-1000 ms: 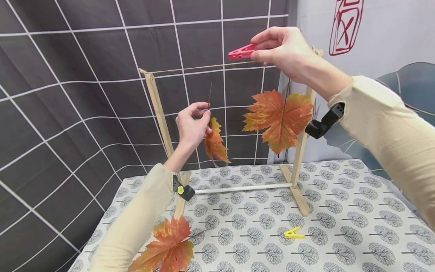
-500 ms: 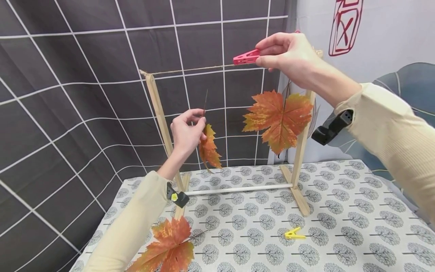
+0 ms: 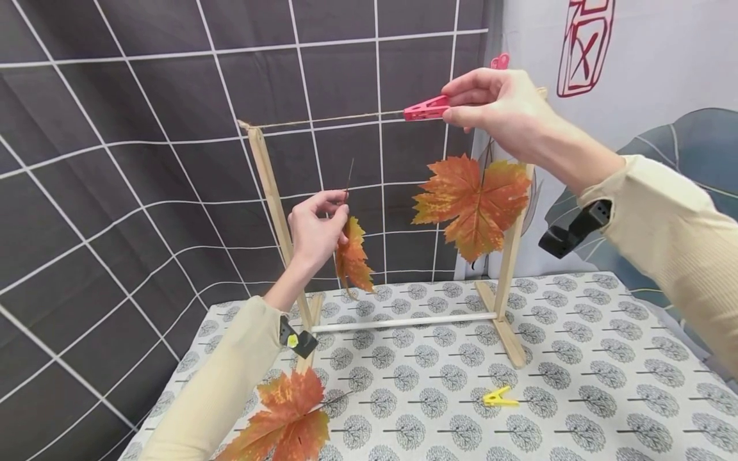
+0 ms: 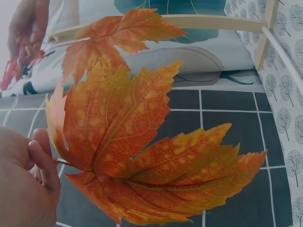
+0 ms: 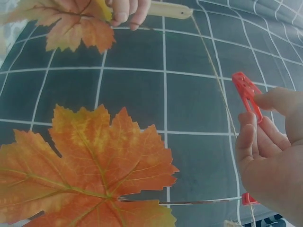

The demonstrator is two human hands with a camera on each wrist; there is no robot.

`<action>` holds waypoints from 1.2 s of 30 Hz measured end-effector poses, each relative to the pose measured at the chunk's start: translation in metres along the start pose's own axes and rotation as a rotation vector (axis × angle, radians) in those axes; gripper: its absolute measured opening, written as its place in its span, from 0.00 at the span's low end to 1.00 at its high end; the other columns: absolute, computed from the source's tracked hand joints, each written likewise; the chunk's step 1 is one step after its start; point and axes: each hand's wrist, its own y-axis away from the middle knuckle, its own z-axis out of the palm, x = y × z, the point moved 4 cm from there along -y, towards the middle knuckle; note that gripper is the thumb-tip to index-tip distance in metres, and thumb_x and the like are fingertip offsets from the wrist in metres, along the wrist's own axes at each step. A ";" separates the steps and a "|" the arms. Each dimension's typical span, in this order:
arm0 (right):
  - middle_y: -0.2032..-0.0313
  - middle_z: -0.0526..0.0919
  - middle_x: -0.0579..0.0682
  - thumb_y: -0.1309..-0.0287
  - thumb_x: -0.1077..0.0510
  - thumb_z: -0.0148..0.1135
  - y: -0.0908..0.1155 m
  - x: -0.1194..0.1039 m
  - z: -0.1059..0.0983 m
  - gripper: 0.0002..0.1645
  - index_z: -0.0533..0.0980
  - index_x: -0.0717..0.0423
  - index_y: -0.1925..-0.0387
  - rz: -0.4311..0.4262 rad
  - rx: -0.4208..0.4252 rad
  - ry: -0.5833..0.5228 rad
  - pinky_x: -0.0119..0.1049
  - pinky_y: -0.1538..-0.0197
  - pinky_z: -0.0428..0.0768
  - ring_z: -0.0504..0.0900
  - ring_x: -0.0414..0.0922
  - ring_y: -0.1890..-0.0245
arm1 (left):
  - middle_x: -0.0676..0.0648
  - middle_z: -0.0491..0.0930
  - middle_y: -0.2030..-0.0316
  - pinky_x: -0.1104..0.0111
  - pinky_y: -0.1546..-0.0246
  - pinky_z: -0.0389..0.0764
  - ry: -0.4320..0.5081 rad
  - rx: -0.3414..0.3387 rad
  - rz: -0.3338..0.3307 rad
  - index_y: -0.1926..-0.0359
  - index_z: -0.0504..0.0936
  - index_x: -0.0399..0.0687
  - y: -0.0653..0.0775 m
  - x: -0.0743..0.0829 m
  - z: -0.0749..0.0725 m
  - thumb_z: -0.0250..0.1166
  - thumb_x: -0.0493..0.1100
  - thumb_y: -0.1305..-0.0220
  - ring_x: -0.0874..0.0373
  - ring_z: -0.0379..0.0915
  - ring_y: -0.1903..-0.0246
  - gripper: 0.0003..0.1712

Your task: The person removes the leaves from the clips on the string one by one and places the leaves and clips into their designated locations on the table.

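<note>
Cloth (image 3: pixel 155 186) in dark grey with white grid lines hangs at far left, running on behind the frame. Low on the left, a loose leaf (image 3: pixel 291 416), orange-red, lies on the tree-patterned bench (image 3: pixel 438 435), its stem pointing right. Above it rises the left post (image 3: pixel 270 182). Just beside that post is the left hand (image 3: pixel 314 224), its grip closed in a pinch on the stem of a held leaf (image 3: pixel 354 259), which hangs below the fingers, stem tip up. Twine (image 3: pixel 328 120) runs rightward from the post top; a white bar (image 3: pixel 403 321) spans the base. Next comes a red clip (image 3: pixel 425 109), pinched between thumb and fingers in the closed grip of the right hand (image 3: pixel 501 105); the right wrist view shows it beside the twine. Below hangs another leaf (image 3: pixel 475 208), its stem at a second red clip (image 3: pixel 500 61). A yellow clip (image 3: pixel 500 397) lies on the bench. The right post (image 3: pixel 510 250) stands farthest right.
</note>
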 end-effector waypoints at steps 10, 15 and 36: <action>0.55 0.86 0.43 0.39 0.57 0.70 0.007 0.007 0.000 0.22 0.78 0.52 0.43 0.008 -0.017 0.016 0.27 0.57 0.74 0.82 0.42 0.56 | 0.36 0.81 0.72 0.75 0.93 0.71 0.047 -0.025 -0.037 0.54 0.86 0.34 0.005 -0.006 -0.003 0.64 0.27 0.38 0.62 0.70 0.93 0.12; 0.54 0.86 0.43 0.39 0.57 0.70 0.010 0.009 -0.001 0.22 0.78 0.52 0.43 0.004 -0.026 0.008 0.28 0.56 0.74 0.82 0.43 0.55 | 0.33 0.81 0.70 0.76 0.93 0.70 0.066 -0.026 -0.058 0.54 0.86 0.34 0.007 -0.009 -0.005 0.64 0.27 0.39 0.63 0.69 0.92 0.12; 0.55 0.86 0.42 0.38 0.59 0.69 0.024 0.019 -0.003 0.22 0.77 0.52 0.43 0.012 -0.055 -0.005 0.24 0.54 0.76 0.84 0.39 0.56 | 0.42 0.79 0.72 0.75 0.90 0.72 0.022 -0.067 -0.091 0.53 0.86 0.35 0.020 -0.017 -0.014 0.64 0.28 0.38 0.61 0.70 0.92 0.12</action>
